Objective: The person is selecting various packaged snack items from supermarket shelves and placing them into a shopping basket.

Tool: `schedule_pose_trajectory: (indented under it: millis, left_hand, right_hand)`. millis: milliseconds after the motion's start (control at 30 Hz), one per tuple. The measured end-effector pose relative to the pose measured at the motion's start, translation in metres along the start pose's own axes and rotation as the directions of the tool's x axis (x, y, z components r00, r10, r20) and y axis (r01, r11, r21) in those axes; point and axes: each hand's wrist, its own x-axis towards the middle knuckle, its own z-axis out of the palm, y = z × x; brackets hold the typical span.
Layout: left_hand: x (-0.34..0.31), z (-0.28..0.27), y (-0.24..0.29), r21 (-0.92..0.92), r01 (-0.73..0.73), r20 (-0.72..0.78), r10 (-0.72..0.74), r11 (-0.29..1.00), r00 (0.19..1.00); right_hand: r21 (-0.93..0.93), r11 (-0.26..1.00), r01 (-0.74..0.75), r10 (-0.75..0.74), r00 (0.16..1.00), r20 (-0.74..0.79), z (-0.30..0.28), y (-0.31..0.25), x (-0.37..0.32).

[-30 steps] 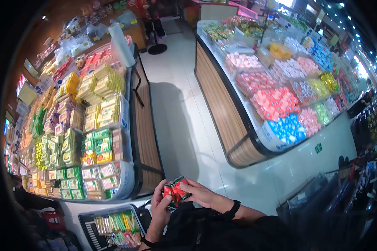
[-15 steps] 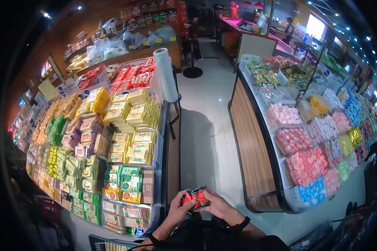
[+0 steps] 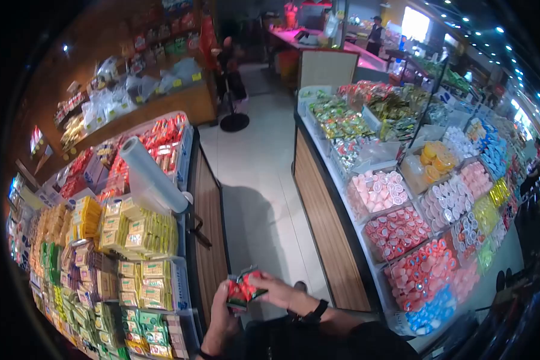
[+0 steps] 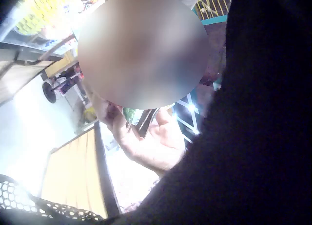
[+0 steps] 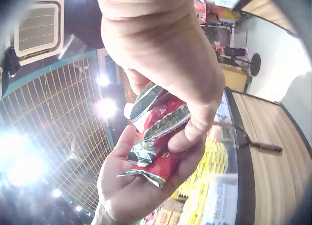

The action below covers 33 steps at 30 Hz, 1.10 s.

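In the head view, small shiny red packets (image 3: 245,288) with dark green edges are held between both hands in front of the body. My left hand (image 3: 221,315) grips them from the left, while my right hand (image 3: 279,295) pinches them from the right. The right wrist view shows crimped silvery ends on the packets (image 5: 165,159); they lie across the left palm (image 5: 124,198), and the right hand (image 5: 161,49) curls over them from above. A blurred oval hides most of the grip in the left wrist view.
On the left, a display stand (image 3: 210,240) bears stacked biscuit packs (image 3: 143,231) and a plastic bag roll (image 3: 153,174). A second stand (image 3: 324,234) with sweets (image 3: 423,273) in bins rises on the right. Between them runs a tiled aisle (image 3: 258,180), with a black round-based stand (image 3: 234,122) farther along.
The head view has swung and moved forward along the aisle, and the shopping basket at lower left has gone out of view. Both hands keep holding the red packets.
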Motion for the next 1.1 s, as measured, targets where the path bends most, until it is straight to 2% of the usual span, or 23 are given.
schedule_pose_trajectory:
  millis: [67,100,133,200,233,300,467,567,700,933,1000,1100]
  left_hand:
    - [0.044,0.010,-0.006,0.054,0.034,0.051,-0.037,0.998,0.998]
    - [0.067,0.022,-0.011,0.116,-0.018,0.047,0.012,0.993,0.999]
    - [0.076,0.039,-0.004,0.237,0.000,0.061,-0.015,0.971,0.998]
    - [0.096,0.064,0.007,0.343,0.048,0.008,-0.054,0.938,0.999]
    - [0.118,0.059,-0.006,0.216,-0.065,0.079,0.049,0.974,0.996]
    - [0.137,0.073,0.007,0.121,0.028,0.082,-0.038,0.992,0.996]
    - [0.190,0.096,0.020,-0.221,0.016,0.101,0.007,0.975,0.995]
    - [0.227,0.098,0.030,-0.303,0.005,0.106,0.028,0.953,0.994]
    - [0.283,0.102,0.051,-0.305,-0.014,0.091,0.043,0.952,0.995]
    - [0.387,0.092,0.102,-0.284,-0.102,0.016,0.111,0.953,0.994]
    - [0.412,0.086,0.120,-0.245,-0.183,-0.011,0.186,0.952,0.983]
    - [0.438,0.073,0.144,-0.271,-0.210,-0.062,0.201,0.939,0.978]
  right_hand:
    - [-0.046,0.999,0.009,-0.009,1.000,0.007,-0.014,-0.047,-0.001]
    - [-0.022,0.999,0.034,-0.034,0.999,-0.004,-0.024,-0.063,0.001]
    - [0.007,0.998,0.055,-0.055,0.998,-0.014,-0.032,-0.077,0.005]
    - [-0.017,0.992,0.122,-0.122,0.993,-0.003,-0.048,-0.100,0.014]
    - [0.008,0.994,0.109,-0.109,0.994,0.007,-0.052,-0.113,0.017]
    - [0.048,0.988,0.150,-0.150,0.989,-0.003,-0.055,-0.137,0.023]
    - [0.050,0.960,0.275,-0.276,0.961,0.015,-0.065,-0.183,0.052]
    - [0.040,0.958,0.285,-0.282,0.957,-0.066,-0.077,-0.205,0.078]
    - [-0.002,0.967,0.257,-0.254,0.958,-0.135,-0.082,-0.240,0.123]
    - [-0.047,0.981,0.188,-0.192,0.975,-0.112,-0.068,-0.303,0.235]
    - [-0.025,0.986,0.167,-0.168,0.984,-0.058,-0.063,-0.319,0.270]
    - [0.041,0.995,0.095,-0.093,0.995,-0.048,-0.055,-0.336,0.311]
